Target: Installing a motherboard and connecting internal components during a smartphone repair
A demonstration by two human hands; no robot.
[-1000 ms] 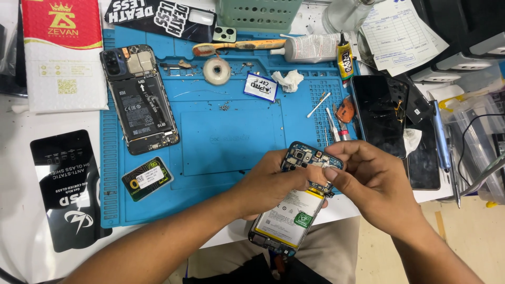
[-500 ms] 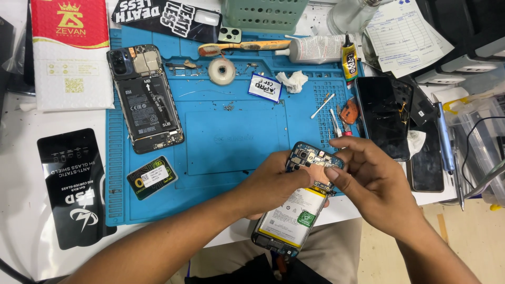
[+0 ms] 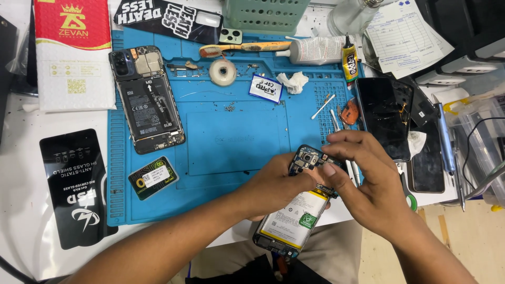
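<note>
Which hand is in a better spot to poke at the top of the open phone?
Probably the right hand: its fingertips already sit over the top end of the open phone. The left hand grips the phone's side, steadying it.

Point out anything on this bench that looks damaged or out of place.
The dark screen panel right of the blue mat looks cracked. Tiny screws lie scattered loose on the mat. The opened phone in both hands overhangs the table edge.

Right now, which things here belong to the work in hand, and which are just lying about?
In hand:
opened phone, back off, battery showing
left hand gripping it
right hand, fingers at its camera end

Lying about:
second opened phone
tape roll
toothbrush
glue tube
black screen panel
</note>
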